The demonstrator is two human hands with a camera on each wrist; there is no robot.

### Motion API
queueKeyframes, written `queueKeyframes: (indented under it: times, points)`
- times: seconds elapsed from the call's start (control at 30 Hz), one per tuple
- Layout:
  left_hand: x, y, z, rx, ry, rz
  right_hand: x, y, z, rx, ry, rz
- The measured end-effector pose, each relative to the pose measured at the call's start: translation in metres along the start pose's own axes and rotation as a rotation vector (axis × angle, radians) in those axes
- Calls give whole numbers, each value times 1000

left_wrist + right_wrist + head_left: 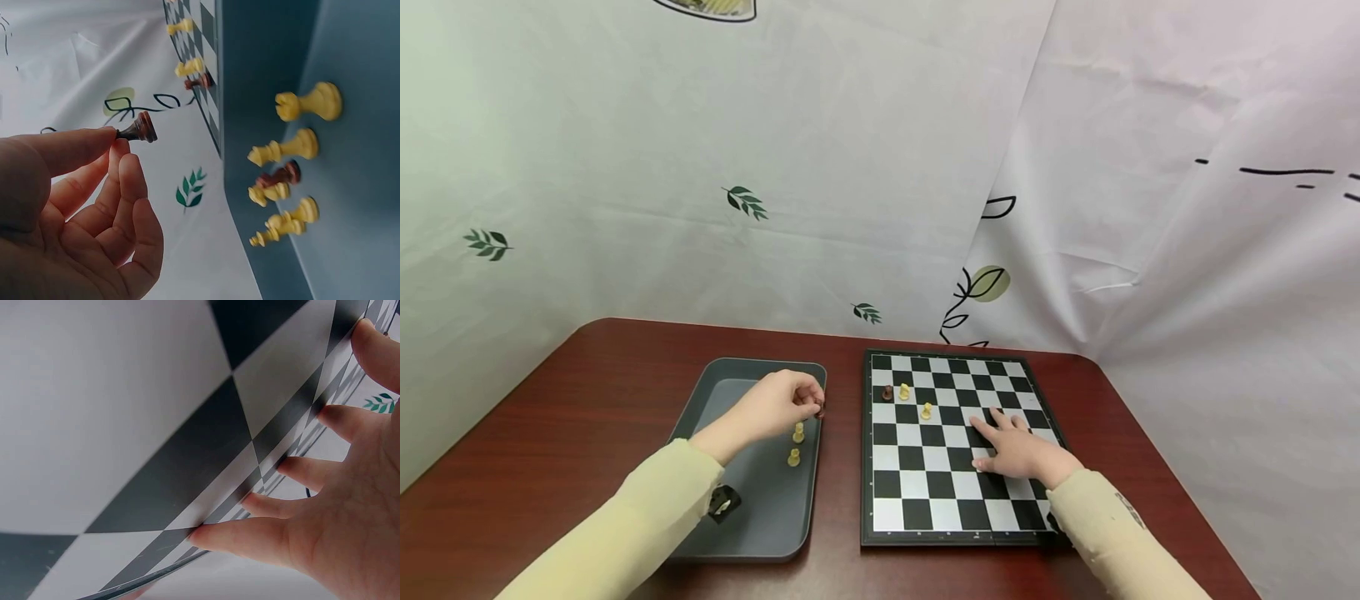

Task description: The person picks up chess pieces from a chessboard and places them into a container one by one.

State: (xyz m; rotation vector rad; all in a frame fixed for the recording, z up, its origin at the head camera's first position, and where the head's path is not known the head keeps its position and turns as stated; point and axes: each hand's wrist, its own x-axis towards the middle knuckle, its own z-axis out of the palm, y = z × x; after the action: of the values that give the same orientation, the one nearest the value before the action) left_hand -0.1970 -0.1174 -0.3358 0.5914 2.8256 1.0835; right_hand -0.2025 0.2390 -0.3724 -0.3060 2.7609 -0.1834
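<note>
In the head view my left hand is over the right rim of the grey tray. Thumb and fingertips pinch a dark brown chess piece by its top, base outward; its head is hidden by the fingers. Below it in the tray stand a yellow rook, other yellow pieces and a brown piece. My right hand has its fingers spread, fingertips resting on the right part of the chessboard. One brown piece and two yellow pieces stand on the board's far left.
Tray and board lie side by side on a dark red wooden table, with a strip of tabletop between them. A white printed cloth hangs behind the table's far edge. Beside the left sleeve a small black object shows against the tray.
</note>
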Motion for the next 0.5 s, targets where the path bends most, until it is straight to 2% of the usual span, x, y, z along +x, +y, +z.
queueKeyframes:
  times: [0.5]
  points:
    - [-9, -28, -2, 36, 17, -63, 0, -1, 0, 7, -3, 9]
